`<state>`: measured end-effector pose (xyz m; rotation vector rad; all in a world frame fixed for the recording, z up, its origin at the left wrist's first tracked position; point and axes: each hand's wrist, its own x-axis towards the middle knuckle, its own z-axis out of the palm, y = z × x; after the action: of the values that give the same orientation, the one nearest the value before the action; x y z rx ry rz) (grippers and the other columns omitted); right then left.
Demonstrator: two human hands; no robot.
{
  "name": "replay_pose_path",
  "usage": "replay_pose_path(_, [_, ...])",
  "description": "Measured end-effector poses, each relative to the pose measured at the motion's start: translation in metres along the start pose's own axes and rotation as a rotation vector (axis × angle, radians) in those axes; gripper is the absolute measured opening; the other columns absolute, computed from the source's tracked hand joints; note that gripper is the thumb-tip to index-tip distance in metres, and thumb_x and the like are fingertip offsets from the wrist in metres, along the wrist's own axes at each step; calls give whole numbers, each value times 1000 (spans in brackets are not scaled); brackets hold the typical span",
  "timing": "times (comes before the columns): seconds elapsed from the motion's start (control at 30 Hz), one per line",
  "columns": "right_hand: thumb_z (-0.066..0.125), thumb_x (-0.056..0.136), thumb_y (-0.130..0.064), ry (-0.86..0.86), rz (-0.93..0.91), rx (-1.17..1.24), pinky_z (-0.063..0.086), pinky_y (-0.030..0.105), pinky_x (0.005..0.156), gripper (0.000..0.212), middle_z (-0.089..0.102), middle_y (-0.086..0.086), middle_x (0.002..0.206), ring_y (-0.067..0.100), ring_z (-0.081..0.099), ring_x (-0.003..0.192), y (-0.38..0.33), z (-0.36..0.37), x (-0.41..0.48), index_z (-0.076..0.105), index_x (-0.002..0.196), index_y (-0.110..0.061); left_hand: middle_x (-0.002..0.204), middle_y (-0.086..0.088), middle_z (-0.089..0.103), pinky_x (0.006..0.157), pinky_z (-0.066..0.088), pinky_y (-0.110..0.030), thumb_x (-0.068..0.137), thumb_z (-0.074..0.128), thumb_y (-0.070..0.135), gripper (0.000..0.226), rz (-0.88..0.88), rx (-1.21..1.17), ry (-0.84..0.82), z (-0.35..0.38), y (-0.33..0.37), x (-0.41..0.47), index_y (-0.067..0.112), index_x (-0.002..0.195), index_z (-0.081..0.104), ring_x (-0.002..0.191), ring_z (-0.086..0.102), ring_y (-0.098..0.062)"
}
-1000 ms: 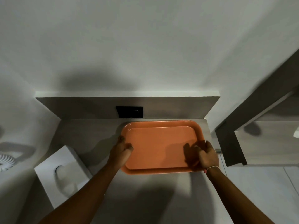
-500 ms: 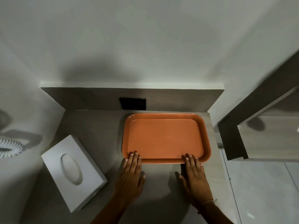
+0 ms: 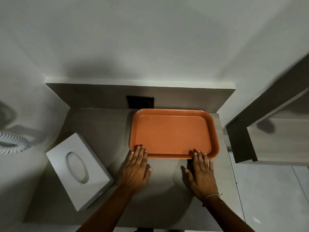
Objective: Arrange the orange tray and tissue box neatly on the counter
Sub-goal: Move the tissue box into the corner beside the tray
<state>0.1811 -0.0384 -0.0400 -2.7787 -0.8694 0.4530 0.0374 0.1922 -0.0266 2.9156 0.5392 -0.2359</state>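
Both forearms are bare to the bottom edge of the view, with no sleeves showing. The left hand (image 3: 136,171) wears nothing, no ring or band. The right hand (image 3: 201,174) has one thin, pale string bracelet (image 3: 211,196) round the wrist, with a short loose end sticking out at the outer side and a small reddish bit at its lower edge; fingernails on both hands are short and unpainted

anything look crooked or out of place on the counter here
Yes: the tissue box sits skewed at the counter's left, its edges diagonal to the counter. The orange tray lies square against the back, and nothing looks spilled or damaged.
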Motion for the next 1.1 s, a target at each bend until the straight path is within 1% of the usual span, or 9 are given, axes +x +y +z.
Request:
replay_pose_path(0.13, [20, 95, -56, 12, -71, 143, -7, 38, 117, 70, -11, -1, 159, 18, -17, 145, -41, -4, 0, -18, 147, -27, 161, -5, 3, 122, 12, -43, 95, 23, 48, 66, -154, -159, 152, -21, -22, -19, 15, 150, 8, 149, 1, -21])
replay_pose_path(0.27, [25, 96, -53, -32, -346, 291, -4, 29, 117, 68, -5, -4, 160, 11, -10, 146, -129, 0, 6, -7, 150, -27, 158, -8, 12, 120, 19, -46, 96, 22, 44, 62, -315, -259, 272, -36, -81, -73, 10, 148, 20, 148, 8, -24])
replay_pose_path(0.37, [30, 97, -47, -87, -553, 346, -3, 25, 118, 66, -5, -5, 159, 7, -9, 145, -202, 6, 15, -3, 150, -25, 159, -11, 6, 119, 18, -44, 94, 21, 45, 67, -545, -307, 269, -37, -129, -115, 6, 148, 14, 147, 2, -24])
replay_pose_path(0.43, [31, 98, -45, -115, -664, 313, -4, 25, 117, 66, -8, -6, 158, 7, -11, 145, -241, 12, 25, -6, 149, -25, 161, -13, 4, 120, 20, -48, 96, 29, 41, 66, -667, -363, 233, -34, -148, -130, 8, 149, 9, 148, -2, -25])
replay_pose_path(0.57, [27, 100, -43, -180, -803, 177, 1, 32, 119, 62, -1, 1, 161, 16, -3, 147, -297, 31, 43, -1, 151, -21, 162, -13, 5, 121, 19, -44, 97, 35, 38, 68, -727, -463, 208, -28, -165, -142, 8, 149, 4, 149, 2, -26])
replay_pose_path(0.73, [33, 101, -35, -281, -826, 211, 8, 27, 118, 61, 3, 7, 161, 19, 8, 147, -315, 48, 49, 3, 150, -15, 162, -10, 2, 117, 27, -46, 97, 33, 42, 71, -764, -570, 148, -22, -163, -141, 13, 150, -4, 149, 7, -27])
replay_pose_path(0.8, [35, 101, -31, -327, -812, 283, 11, 16, 112, 63, 0, 2, 160, 14, 11, 145, -313, 51, 49, -4, 148, -19, 162, -9, 3, 114, 33, -46, 97, 34, 42, 71, -791, -638, 151, -19, -160, -139, 16, 149, -7, 147, 16, -28])
replay_pose_path(0.93, [37, 100, -29, -349, -753, 362, 1, -4, 100, 66, -3, -3, 159, 4, 8, 139, -313, 57, 48, -7, 148, -21, 162, -8, 4, 111, 37, -45, 97, 36, 40, 72, -797, -709, 186, -14, -160, -137, 20, 149, -10, 143, 28, -30])
replay_pose_path(1.1, [45, 98, -17, -378, -683, 459, 3, 7, 110, 65, 5, -3, 157, 10, 10, 143, -315, 56, 44, 5, 150, -15, 160, -8, 17, 107, 40, -43, 97, 41, 30, 71, -836, -807, 238, -13, -156, -134, 20, 149, -7, 130, 45, -33])
